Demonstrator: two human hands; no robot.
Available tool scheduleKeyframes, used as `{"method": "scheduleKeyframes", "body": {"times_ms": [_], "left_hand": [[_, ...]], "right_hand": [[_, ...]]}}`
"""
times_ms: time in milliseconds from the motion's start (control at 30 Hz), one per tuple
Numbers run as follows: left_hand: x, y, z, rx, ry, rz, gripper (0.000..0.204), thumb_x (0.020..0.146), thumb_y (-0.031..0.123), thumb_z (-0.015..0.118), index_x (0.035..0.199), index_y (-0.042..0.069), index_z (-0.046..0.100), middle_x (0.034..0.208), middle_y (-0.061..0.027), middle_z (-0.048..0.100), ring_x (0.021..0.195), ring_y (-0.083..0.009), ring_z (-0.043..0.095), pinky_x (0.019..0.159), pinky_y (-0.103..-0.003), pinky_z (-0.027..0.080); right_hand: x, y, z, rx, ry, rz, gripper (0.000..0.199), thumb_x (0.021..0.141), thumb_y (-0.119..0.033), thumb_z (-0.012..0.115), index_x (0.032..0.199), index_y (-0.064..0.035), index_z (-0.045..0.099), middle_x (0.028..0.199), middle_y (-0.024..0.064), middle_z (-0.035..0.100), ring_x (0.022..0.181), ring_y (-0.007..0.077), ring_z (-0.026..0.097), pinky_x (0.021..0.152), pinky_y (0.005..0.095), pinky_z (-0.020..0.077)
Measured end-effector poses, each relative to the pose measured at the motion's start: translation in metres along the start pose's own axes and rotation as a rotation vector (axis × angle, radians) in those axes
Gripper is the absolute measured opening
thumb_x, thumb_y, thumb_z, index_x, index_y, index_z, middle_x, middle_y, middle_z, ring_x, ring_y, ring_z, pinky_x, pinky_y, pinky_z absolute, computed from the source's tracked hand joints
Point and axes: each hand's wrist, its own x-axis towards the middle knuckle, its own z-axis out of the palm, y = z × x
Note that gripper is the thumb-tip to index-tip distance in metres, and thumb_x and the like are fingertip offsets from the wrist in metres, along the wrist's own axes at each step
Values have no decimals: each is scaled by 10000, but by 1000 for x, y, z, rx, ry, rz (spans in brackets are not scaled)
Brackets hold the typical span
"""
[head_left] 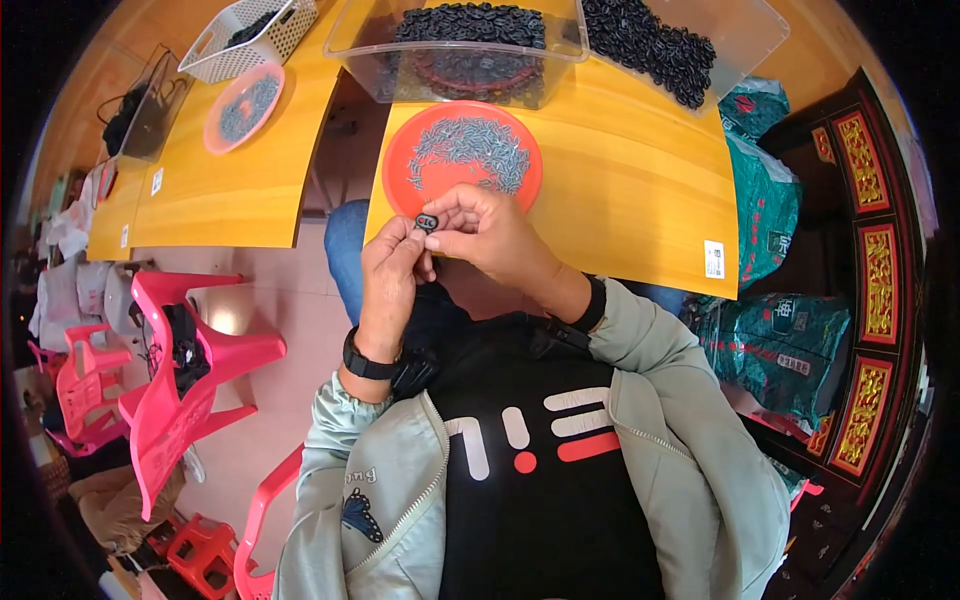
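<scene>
Far left bench: a pink dish [244, 107] of small grey parts sits near its right edge, with a white lattice basket [250, 35] behind it toward the far edge.

Near bench [640, 190]: the left hand [392, 270] is closed in a pinch, thumb and forefinger gripping a small black oval part [427, 221] from its left side. The right hand [487, 232] is also closed, fingertips meeting the same part from the right and above. Both hands touch it, and neither is nearer than the other. The part is held just off the bench's near edge, above the lap, its long axis roughly left to right between the two hands.

Just beyond the hands, an orange-red dish [462, 160] of grey metal pieces rests near that edge. Behind it stands a clear tub [460, 55] of black parts. A second clear tray [690, 40] of black parts occupies the far right corner.
</scene>
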Motion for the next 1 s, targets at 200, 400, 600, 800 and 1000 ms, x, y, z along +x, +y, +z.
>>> {"method": "scheduleKeyframes", "body": {"times_ms": [200, 400, 600, 800, 1000], "left_hand": [[1, 1, -3, -22, -50, -29, 147, 914, 142, 459, 828, 49, 533, 603, 16, 498, 526, -59, 447, 497, -191, 358], [-2, 9, -9, 173, -159, 86, 177, 913, 203, 475, 829, 49, 502, 648, 0, 499, 575, -88, 465, 545, -219, 387], [-10, 15, -4, 494, -106, 441, 191, 904, 193, 500, 953, 8, 497, 701, -70, 535, 619, -162, 524, 575, -280, 423], [-7, 15, -4, 786, -82, 748, 188, 879, 156, 526, 977, -2, 499, 740, -158, 561, 646, -315, 566, 581, -368, 446], [-8, 16, -9, 819, 4, 859, 168, 856, 143, 536, 935, -4, 527, 763, -174, 549, 669, -362, 552, 587, -407, 443]], "right_hand": [[-1, 1, 0, -168, -17, -14, 216, 798, 40, 612, 1001, 20, 541, 828, 42, 615, 763, 85, 598, 668, 230, 501], [-5, -12, 1, -128, -10, 21, 241, 795, 32, 620, 1026, 13, 554, 818, 9, 586, 739, 61, 569, 671, 206, 484], [-14, -27, 0, 31, -36, 62, 262, 796, 3, 653, 1044, 8, 570, 854, 7, 590, 780, 57, 564, 708, 201, 475], [-20, -39, -3, 48, -67, 107, 273, 799, 3, 649, 1062, 18, 579, 896, 22, 606, 801, 63, 569, 726, 208, 475], [-17, -44, 4, -81, -87, 95, 251, 808, -14, 632, 1054, 16, 590, 890, 19, 605, 806, 74, 572, 729, 217, 469]]}}
